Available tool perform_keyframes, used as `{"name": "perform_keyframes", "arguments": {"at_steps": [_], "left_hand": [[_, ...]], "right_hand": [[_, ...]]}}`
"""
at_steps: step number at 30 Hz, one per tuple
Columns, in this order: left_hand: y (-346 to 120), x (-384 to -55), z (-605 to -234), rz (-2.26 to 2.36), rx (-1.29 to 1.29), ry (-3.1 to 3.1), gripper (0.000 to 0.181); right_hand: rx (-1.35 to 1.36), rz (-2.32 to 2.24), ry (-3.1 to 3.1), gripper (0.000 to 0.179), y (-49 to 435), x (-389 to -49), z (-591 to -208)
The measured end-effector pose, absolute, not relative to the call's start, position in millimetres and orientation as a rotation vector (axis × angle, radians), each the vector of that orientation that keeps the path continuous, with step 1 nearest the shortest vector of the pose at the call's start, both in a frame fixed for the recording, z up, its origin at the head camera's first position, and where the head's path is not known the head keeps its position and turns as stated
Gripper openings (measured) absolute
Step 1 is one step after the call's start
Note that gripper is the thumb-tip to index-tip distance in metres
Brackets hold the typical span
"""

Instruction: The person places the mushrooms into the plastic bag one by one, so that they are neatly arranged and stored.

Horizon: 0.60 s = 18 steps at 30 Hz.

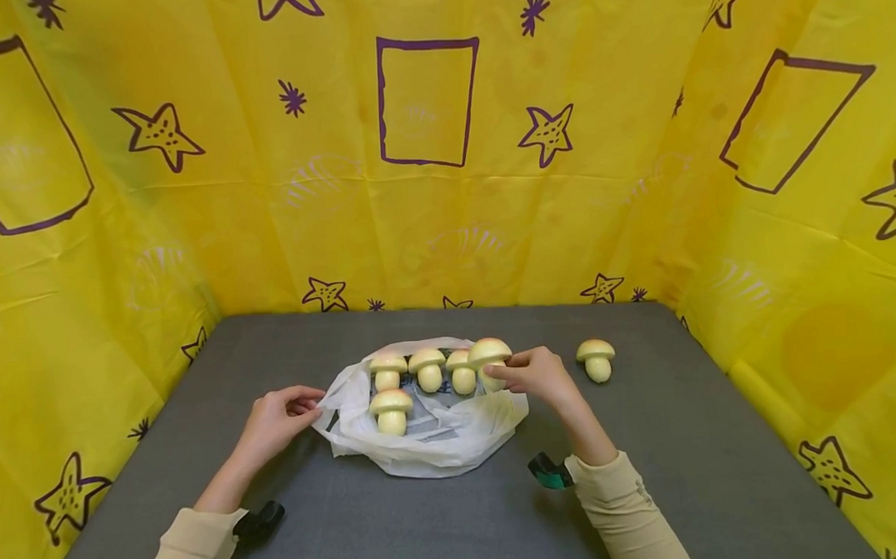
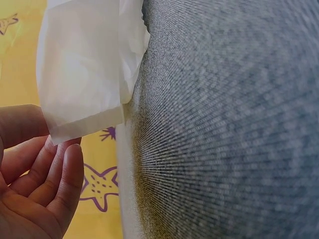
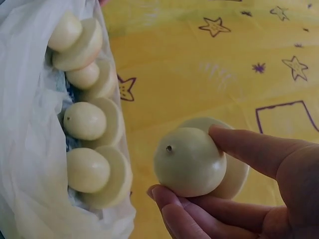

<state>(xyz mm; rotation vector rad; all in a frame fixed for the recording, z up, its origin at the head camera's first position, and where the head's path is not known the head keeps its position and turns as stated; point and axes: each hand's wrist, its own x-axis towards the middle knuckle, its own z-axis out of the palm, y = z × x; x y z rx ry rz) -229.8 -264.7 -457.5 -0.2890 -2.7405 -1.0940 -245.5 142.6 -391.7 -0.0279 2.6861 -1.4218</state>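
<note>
A toy mushroom point(image 1: 489, 351) with a pale stem and a tan-edged cap is held between the thumb and fingers of my right hand point(image 1: 536, 374), over the right side of a white plastic bag point(image 1: 441, 455). The right wrist view shows the held mushroom's stem end point(image 3: 187, 164) facing the camera, apart from the others. Several similar mushrooms point(image 1: 391, 409) lie inside the wide-mouthed bag. At the bag's left edge, my left hand point(image 1: 277, 420) pinches the plastic. In the left wrist view, the bag's edge point(image 2: 82, 74) rises from between the thumb and fingers.
Another toy mushroom point(image 1: 596, 361) stands on the grey table point(image 1: 399, 532), to the right of the bag. Yellow cloth walls point(image 1: 446, 229) with purple drawings enclose the table at the back and both sides.
</note>
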Motion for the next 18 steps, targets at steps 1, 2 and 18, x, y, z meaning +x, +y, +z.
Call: {"name": "perform_keyframes", "arguments": {"at_steps": [1,2,18], "left_hand": [[-265,-230,-457,-1.092,-0.288,-2.743,0.022],[-265,-230,-457,-1.093,-0.287,-2.744,0.022],[-265,-229,-456,-1.094,-0.295,-2.747,0.023]], "right_hand": [[-0.031,-1.424,2.682,0.042,141,-245,-391],[-0.031,-1.427,2.677,0.041,139,-245,-390],[-0.068,-1.457,2.616,0.042,121,-244,-385]]}}
